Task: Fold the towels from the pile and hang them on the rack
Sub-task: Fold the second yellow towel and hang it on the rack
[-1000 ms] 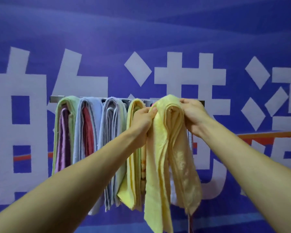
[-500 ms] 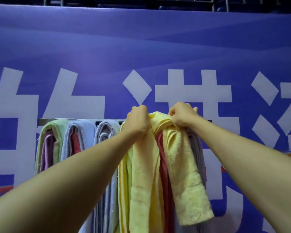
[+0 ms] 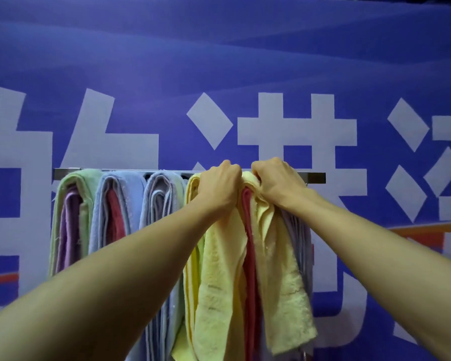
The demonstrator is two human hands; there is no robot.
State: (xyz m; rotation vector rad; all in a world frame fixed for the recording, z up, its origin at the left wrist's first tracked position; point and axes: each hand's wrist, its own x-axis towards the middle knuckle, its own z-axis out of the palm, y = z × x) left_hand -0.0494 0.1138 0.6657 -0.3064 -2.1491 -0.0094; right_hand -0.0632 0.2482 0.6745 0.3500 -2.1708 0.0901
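The rack [image 3: 60, 173] runs 9 to 3 o'clock across a blue banner [image 3: 219, 61] with large white Chinese characters, the leftmost reading 的. From its left end hang a green towel [image 3: 71, 183], a blue towel [image 3: 130, 188] and a grey towel [image 3: 162, 194], packed touching. The left hand [image 3: 219, 186] and right hand [image 3: 276, 183], fingers curled, grip the fold of the yellow towel [image 3: 219, 269] atop the bar; its long axis runs 12 to 6 o'clock, loose ends down, with a short bare stretch of bar at 3 o'clock.
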